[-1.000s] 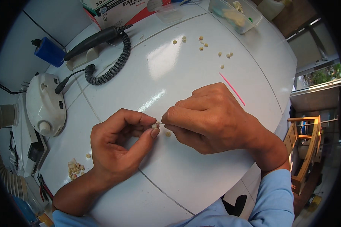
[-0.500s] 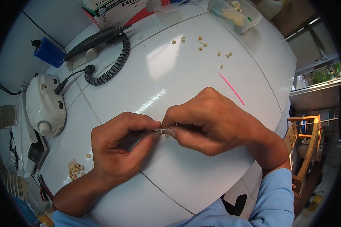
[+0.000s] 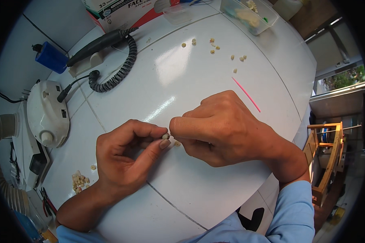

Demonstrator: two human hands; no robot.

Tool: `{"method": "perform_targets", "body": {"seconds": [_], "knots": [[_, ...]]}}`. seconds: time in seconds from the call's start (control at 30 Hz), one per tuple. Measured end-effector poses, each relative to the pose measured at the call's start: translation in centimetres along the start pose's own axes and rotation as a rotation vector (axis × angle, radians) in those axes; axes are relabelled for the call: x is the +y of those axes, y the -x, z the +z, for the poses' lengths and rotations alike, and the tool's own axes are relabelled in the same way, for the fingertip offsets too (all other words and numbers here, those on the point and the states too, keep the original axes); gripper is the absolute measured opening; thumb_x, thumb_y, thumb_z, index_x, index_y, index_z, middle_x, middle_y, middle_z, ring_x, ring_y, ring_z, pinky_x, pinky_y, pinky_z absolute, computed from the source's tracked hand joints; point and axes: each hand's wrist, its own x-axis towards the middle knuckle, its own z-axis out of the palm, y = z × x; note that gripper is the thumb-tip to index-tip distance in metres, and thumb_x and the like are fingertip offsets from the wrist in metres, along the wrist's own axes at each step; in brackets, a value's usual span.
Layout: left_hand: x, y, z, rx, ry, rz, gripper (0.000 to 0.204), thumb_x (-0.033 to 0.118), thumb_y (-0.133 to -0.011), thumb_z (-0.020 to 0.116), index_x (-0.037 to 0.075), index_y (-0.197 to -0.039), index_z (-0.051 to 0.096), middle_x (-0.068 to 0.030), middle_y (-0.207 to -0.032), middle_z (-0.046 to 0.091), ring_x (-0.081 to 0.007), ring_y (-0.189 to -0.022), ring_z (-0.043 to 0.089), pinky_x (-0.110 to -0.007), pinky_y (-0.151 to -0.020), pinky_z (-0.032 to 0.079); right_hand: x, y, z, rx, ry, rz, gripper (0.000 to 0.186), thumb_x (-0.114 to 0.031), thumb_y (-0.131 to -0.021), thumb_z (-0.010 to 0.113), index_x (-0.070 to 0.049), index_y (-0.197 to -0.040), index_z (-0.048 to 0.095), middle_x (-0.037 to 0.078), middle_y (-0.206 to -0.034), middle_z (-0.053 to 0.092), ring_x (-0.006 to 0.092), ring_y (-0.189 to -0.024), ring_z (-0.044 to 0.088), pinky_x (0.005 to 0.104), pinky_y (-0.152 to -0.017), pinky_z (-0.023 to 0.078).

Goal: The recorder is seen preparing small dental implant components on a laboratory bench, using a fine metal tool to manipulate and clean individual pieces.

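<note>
My left hand (image 3: pixel 127 156) pinches a small cream tooth-like piece (image 3: pixel 165 137) between thumb and forefinger over the middle of the white table. A dark spot shows on the side of the piece facing my right hand. Close to it, my right hand (image 3: pixel 219 131) is closed, its fingertips curled toward the piece. What the right fingers grip is mostly hidden; only a thin glint shows at the tip. On the table just below the fingertips lies another small yellowish piece (image 3: pixel 177 143).
A pink stick (image 3: pixel 246 94) and several cream pieces (image 3: pixel 213 52) lie beyond my right hand. A heap of such pieces (image 3: pixel 79 180) is by my left forearm. At left are a white control box (image 3: pixel 48 113), a black handpiece (image 3: pixel 95 46) and pliers (image 3: pixel 47 200). A clear tub (image 3: pixel 251 18) stands far right.
My fingertips have drawn slightly apart, and my right hand has turned so its thumb tip is hidden. The piece in my left fingers and the one on the table now show more clearly.
</note>
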Motion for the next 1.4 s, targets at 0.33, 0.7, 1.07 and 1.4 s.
{"method": "perform_targets", "body": {"seconds": [0.33,0.7,1.07,1.4], "knots": [[0.3,-0.1,-0.2,0.030,-0.014,0.025,0.014,-0.009,-0.101,0.076,-0.008,-0.114,0.072,-0.0135,-0.110,0.079,-0.0174,-0.103,0.079,-0.029,-0.095,0.064,-0.3,0.3,1.4,-0.014,-0.151,-0.057,0.014,-0.001,-0.083,0.076,-0.006,-0.093,0.068,0.004,-0.067,0.065,0.0272,-0.055,0.064,0.0405,-0.049,0.044],[0.8,0.0,0.1,0.072,0.057,-0.087,0.012,-0.009,-0.104,0.068,-0.008,-0.116,0.069,-0.0125,-0.108,0.078,-0.0169,-0.103,0.078,-0.029,-0.095,0.063,0.3,0.0,-0.2,0.027,-0.097,0.049,0.012,-0.003,-0.085,0.075,-0.007,-0.088,0.064,0.005,-0.061,0.063,0.0310,-0.053,0.064,0.0431,-0.049,0.043],[0.5,0.0,-0.5,0.046,0.112,-0.040,0.011,-0.006,-0.101,0.066,-0.007,-0.112,0.068,-0.0113,-0.103,0.075,-0.0158,-0.096,0.077,-0.029,-0.088,0.062,-2.1,0.7,3.0,-0.120,-0.480,-0.434,0.010,-0.012,-0.082,0.077,-0.003,-0.081,0.071,0.004,-0.091,0.071,0.0252,-0.101,0.066,0.0392,-0.078,0.057],[-0.4,0.0,-0.7,0.025,0.106,0.072,0.007,0.000,-0.102,0.066,0.000,-0.109,0.063,-0.0096,-0.101,0.071,-0.0139,-0.088,0.073,-0.029,-0.078,0.061,0.2,0.7,1.5,-0.126,-0.228,-0.318,0.009,-0.008,-0.078,0.074,0.001,-0.081,0.074,0.009,-0.091,0.074,0.0264,-0.093,0.069,0.0388,-0.085,0.057]]}}
